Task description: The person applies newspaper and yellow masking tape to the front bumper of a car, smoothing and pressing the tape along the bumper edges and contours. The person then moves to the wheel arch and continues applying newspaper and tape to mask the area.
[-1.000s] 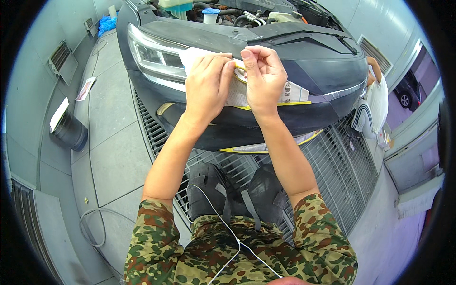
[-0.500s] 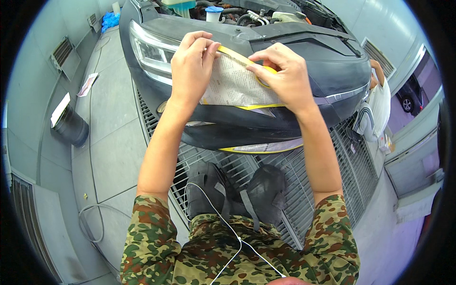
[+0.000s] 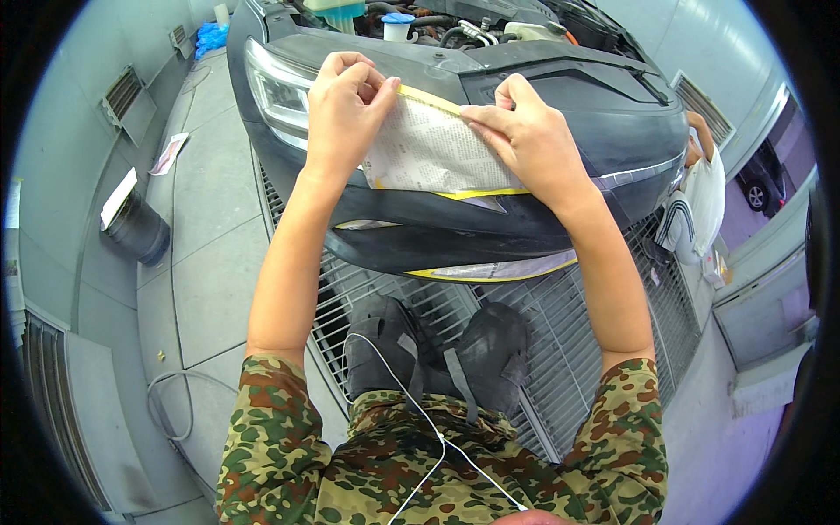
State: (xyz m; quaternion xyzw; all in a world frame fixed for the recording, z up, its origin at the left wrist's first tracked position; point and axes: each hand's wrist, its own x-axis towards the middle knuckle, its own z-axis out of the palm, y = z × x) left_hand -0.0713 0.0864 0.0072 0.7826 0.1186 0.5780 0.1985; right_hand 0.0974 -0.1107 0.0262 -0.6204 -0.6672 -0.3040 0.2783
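Observation:
A sheet of newspaper (image 3: 429, 149) covers part of the front of a dark car bumper (image 3: 437, 214), with yellow tape along its lower edge. A strip of yellow masking tape (image 3: 430, 99) runs along the sheet's upper edge. My left hand (image 3: 343, 114) is closed in a pinch at the strip's left end, beside the headlight (image 3: 278, 87). At the right end, my right hand (image 3: 532, 144) pinches the tape between thumb and fingers. The tape roll does not show; my right hand may hide it.
The engine bay (image 3: 455, 31) lies uncovered beyond the bumper. A floor grating (image 3: 604, 324) runs under the car and my shoes (image 3: 481, 359). At the left stand a black bin (image 3: 138, 232) and a hose (image 3: 166, 407). A person in white (image 3: 700, 206) crouches at the car's right side.
My left hand has shifted slightly left, and my right hand slightly lower. The yellow roll that showed in my right hand is out of sight, and the strip lies flatter along the paper's edge.

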